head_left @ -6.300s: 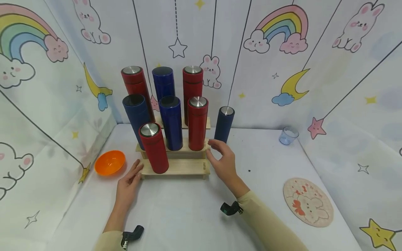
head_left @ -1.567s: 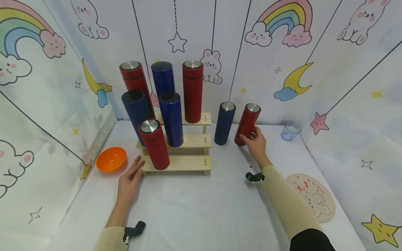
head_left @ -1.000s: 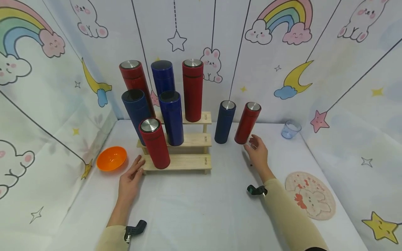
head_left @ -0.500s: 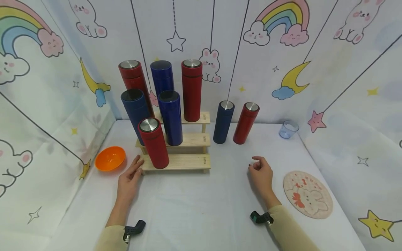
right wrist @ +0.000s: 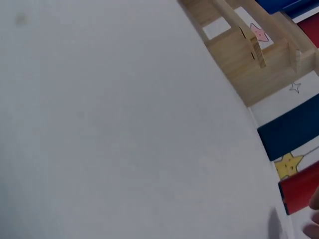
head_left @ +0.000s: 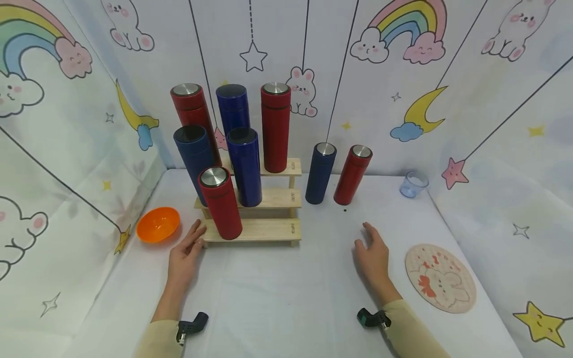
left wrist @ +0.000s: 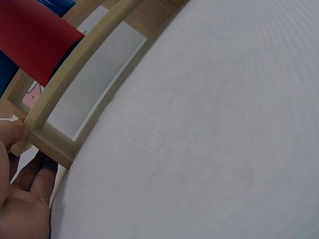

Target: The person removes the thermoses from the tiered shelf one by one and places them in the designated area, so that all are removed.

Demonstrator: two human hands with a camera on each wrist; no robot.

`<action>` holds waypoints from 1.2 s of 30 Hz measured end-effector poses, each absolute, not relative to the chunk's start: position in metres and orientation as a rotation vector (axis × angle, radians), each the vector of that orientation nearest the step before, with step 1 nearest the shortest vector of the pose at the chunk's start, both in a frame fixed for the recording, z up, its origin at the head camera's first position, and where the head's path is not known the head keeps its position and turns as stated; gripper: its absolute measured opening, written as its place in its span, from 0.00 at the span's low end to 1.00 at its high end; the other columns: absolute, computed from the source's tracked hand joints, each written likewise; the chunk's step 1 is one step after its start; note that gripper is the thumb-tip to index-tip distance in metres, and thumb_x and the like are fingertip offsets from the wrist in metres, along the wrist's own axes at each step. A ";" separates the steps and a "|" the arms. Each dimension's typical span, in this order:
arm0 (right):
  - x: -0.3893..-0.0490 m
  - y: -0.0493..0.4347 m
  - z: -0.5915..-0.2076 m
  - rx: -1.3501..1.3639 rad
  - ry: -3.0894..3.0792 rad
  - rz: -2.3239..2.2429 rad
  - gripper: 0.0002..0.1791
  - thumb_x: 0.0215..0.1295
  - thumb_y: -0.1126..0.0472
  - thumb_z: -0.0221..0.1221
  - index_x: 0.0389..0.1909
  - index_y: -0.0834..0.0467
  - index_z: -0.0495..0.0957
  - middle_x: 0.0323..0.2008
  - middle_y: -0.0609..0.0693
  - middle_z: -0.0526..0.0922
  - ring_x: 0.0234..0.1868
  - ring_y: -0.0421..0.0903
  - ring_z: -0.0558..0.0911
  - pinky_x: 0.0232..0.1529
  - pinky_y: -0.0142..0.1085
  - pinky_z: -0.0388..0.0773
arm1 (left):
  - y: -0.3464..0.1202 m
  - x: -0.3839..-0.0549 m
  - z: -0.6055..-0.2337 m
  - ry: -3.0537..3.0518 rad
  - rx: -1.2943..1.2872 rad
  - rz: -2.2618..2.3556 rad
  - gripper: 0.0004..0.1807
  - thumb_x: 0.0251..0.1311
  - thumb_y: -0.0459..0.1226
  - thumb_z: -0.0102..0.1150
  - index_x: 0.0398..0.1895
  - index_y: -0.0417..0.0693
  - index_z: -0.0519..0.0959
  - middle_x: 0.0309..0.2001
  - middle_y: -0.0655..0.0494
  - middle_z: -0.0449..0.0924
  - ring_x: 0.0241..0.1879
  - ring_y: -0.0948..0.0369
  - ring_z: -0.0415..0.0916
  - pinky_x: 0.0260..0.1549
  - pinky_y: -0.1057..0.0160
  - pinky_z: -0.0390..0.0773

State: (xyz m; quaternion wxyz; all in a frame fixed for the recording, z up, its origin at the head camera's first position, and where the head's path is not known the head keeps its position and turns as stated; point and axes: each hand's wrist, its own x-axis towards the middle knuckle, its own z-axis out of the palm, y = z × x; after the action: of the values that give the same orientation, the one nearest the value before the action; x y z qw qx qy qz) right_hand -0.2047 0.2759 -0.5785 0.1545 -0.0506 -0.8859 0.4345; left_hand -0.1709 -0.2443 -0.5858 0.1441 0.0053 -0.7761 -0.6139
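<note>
A three-step wooden rack (head_left: pixel 273 229) bears several red and blue thermoses. My left hand (head_left: pixel 183 258) holds the left end of its lowest step; in the left wrist view the thumb lies at the board's end and the fingers (left wrist: pixel 45 179) beside the leg. A red thermos (head_left: pixel 220 204) stands on that step, two blue ones above it, and red, blue and red on top. Right of the rack, a slim blue thermos (head_left: pixel 320 174) and a slim red thermos (head_left: pixel 352 175) stand on the table. My right hand (head_left: pixel 375 256), holding nothing, is in front of them, fingers parted.
An orange bowl (head_left: pixel 158 225) sits left of the rack. At the right are a small blue glass cup (head_left: pixel 414 184) and a round bunny-print mat (head_left: pixel 440 278). A tiny dark speck (head_left: pixel 345 210) lies before the red thermos. Printed cloth walls (head_left: pixel 492 149) enclose the table.
The slim red thermos went from the rack's middle step to the table beside the blue one. My right hand let it go and drew back; the dark speck shifted away from me. The left hand stayed.
</note>
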 end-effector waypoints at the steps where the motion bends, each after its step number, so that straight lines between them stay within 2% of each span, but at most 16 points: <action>1: -0.207 0.276 -0.577 -0.112 -2.552 1.233 0.30 0.70 0.67 0.59 0.73 0.61 0.76 0.73 0.61 0.77 0.77 0.60 0.71 0.75 0.60 0.67 | -0.244 -0.171 -0.585 -2.237 0.007 -1.767 0.20 0.82 0.33 0.56 0.73 0.45 0.81 0.80 0.54 0.69 0.80 0.59 0.62 0.65 0.80 0.67; 5: -0.230 0.275 -0.566 0.084 -2.632 1.143 0.22 0.71 0.68 0.62 0.64 0.65 0.83 0.62 0.64 0.84 0.64 0.63 0.81 0.65 0.60 0.77 | -0.245 -0.173 -0.585 -2.246 0.005 -1.740 0.20 0.83 0.34 0.56 0.73 0.44 0.80 0.80 0.55 0.69 0.80 0.58 0.61 0.65 0.80 0.68; 9: -0.262 0.276 -0.556 0.166 -2.689 1.037 0.18 0.71 0.67 0.65 0.59 0.67 0.85 0.51 0.63 0.88 0.48 0.60 0.86 0.50 0.56 0.83 | -0.245 -0.174 -0.587 -2.229 -0.001 -1.760 0.20 0.83 0.33 0.56 0.72 0.42 0.80 0.80 0.52 0.69 0.81 0.58 0.61 0.65 0.80 0.68; 12: -0.279 0.278 -0.556 0.154 -2.717 0.986 0.15 0.71 0.68 0.64 0.56 0.68 0.86 0.48 0.62 0.89 0.45 0.58 0.87 0.46 0.55 0.84 | -0.243 -0.174 -0.590 -2.227 -0.010 -1.778 0.20 0.82 0.33 0.56 0.72 0.41 0.81 0.80 0.52 0.69 0.81 0.58 0.61 0.65 0.79 0.68; 15: -0.291 0.280 -0.559 0.172 -2.746 0.893 0.13 0.71 0.70 0.63 0.52 0.68 0.88 0.47 0.63 0.90 0.46 0.60 0.88 0.47 0.56 0.85 | -0.240 -0.174 -0.591 -2.252 0.000 -1.766 0.20 0.83 0.34 0.56 0.73 0.43 0.81 0.80 0.54 0.69 0.81 0.57 0.61 0.64 0.80 0.68; 19: -0.301 0.281 -0.561 0.230 -2.765 0.790 0.08 0.69 0.71 0.63 0.42 0.68 0.90 0.39 0.61 0.90 0.43 0.60 0.88 0.46 0.57 0.85 | -0.239 -0.171 -0.590 -2.263 0.019 -1.759 0.20 0.83 0.34 0.56 0.73 0.45 0.81 0.80 0.56 0.69 0.81 0.57 0.61 0.64 0.81 0.68; 23: -0.302 0.287 -0.558 0.205 -2.735 0.741 0.06 0.66 0.72 0.62 0.33 0.67 0.87 0.31 0.60 0.86 0.36 0.61 0.85 0.40 0.57 0.83 | -0.239 -0.171 -0.587 -2.250 0.019 -1.768 0.21 0.83 0.34 0.56 0.73 0.45 0.80 0.80 0.55 0.68 0.81 0.57 0.61 0.64 0.81 0.67; 27: -0.297 0.293 -0.559 0.064 -2.680 0.777 0.07 0.64 0.71 0.61 0.38 0.69 0.86 0.33 0.63 0.83 0.36 0.63 0.81 0.39 0.56 0.78 | -0.240 -0.172 -0.586 -2.252 0.022 -1.756 0.21 0.82 0.33 0.56 0.74 0.45 0.80 0.80 0.54 0.68 0.80 0.56 0.62 0.64 0.81 0.67; 32: -0.285 0.292 -0.565 -0.143 -2.609 1.056 0.14 0.65 0.68 0.62 0.51 0.65 0.85 0.32 0.58 0.82 0.34 0.56 0.78 0.37 0.46 0.72 | -0.242 -0.171 -0.585 -2.246 0.035 -1.757 0.21 0.82 0.33 0.56 0.73 0.46 0.80 0.80 0.55 0.69 0.80 0.58 0.62 0.64 0.81 0.67; 35: -0.278 0.289 -0.568 -0.220 -2.577 1.150 0.18 0.65 0.67 0.63 0.55 0.63 0.85 0.32 0.57 0.83 0.32 0.53 0.78 0.36 0.43 0.72 | -0.242 -0.171 -0.585 -2.237 0.028 -1.775 0.21 0.83 0.33 0.56 0.73 0.45 0.80 0.80 0.54 0.68 0.80 0.57 0.62 0.65 0.80 0.67; 36: -0.277 0.288 -0.568 -0.227 -2.575 1.149 0.20 0.65 0.66 0.63 0.58 0.63 0.84 0.34 0.57 0.85 0.32 0.52 0.78 0.38 0.43 0.73 | -0.242 -0.171 -0.585 -2.234 0.026 -1.781 0.21 0.83 0.34 0.56 0.74 0.45 0.80 0.80 0.54 0.68 0.81 0.57 0.61 0.65 0.80 0.67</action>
State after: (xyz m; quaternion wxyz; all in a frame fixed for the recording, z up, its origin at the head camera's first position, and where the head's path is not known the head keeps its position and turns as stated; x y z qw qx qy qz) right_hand -0.2768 0.2876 -0.5683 0.1557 -0.0792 -0.8991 0.4013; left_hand -0.1706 -0.2419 -0.5850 0.1419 0.0090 -0.7740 -0.6170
